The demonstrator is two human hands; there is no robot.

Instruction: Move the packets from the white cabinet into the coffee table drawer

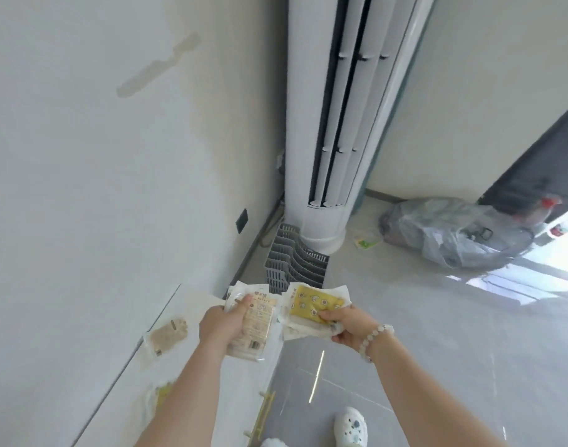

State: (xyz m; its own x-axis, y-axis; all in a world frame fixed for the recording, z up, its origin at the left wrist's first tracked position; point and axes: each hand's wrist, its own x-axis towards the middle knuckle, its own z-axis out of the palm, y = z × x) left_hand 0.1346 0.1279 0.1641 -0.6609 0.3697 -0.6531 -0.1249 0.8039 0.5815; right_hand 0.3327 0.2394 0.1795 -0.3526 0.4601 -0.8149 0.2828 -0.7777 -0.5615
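While gathering packets, left hand [223,324]: curled round beige printed plastic packets [256,321].
Right hand [347,324]: pinching yellow patterned plastic packets [311,303], near right.
White cabinet top [202,304]: near left, bearing two loose packets [166,335].
Coffee table drawer: out of view.
Stacks: better merged into one hand, freeing the other for the loose two.

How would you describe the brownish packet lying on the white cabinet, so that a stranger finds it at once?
Find the white cabinet along the left wall. On its top, left of the left hand, lies a flat brownish packet. Nobody holds it, and the loose packet nearer the camera is yellow.
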